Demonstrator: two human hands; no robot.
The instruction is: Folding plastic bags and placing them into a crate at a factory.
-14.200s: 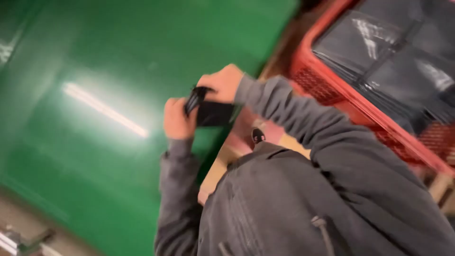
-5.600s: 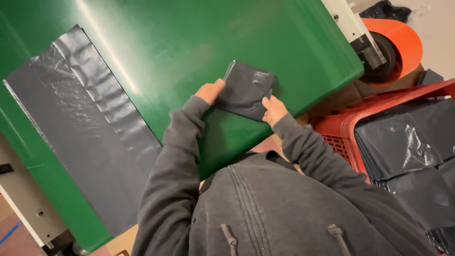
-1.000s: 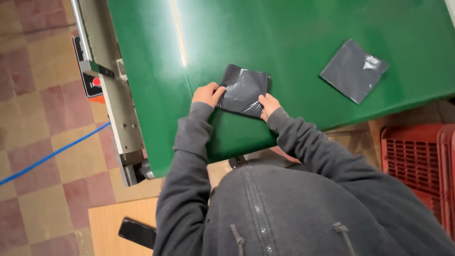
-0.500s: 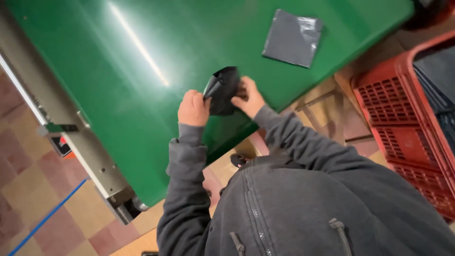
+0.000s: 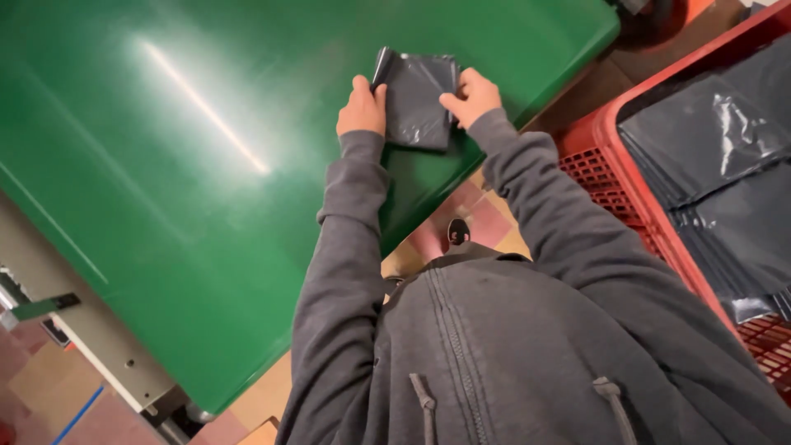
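- The folded dark grey plastic bag [image 5: 416, 99] lies flat on the green table [image 5: 189, 206], near the table's long edge closest to us and toward its far right corner. We keep it flat so the folds hold; its upper left corner curls up a little off the surface.
- Our left hand [image 5: 362, 109] sits at the bag's left side, fingers curled together, thumb up by the lifted corner. We cannot tell whether it pinches the plastic or only presses against it.
- Our right hand [image 5: 470, 95] is at the bag's right edge, fingers bent and close together, tips on the plastic, steadying that side so the bag stays square between both hands.
- Both grey sleeves [image 5: 346, 247] reach over the near table edge, so the bag sits within easy arm's reach.
- Open room: the green surface to the left of the bag and farther in is broad and bare, showing only a streak of reflected light. To the right the table ends soon at its corner, leaving little room that way.
- Beyond that corner, well apart from the bag, stands a red plastic crate [image 5: 610, 156] holding a stack of flat dark bags [image 5: 717, 165].
- At the lower left, the table's pale metal frame [image 5: 91, 346] borders a tiled floor.
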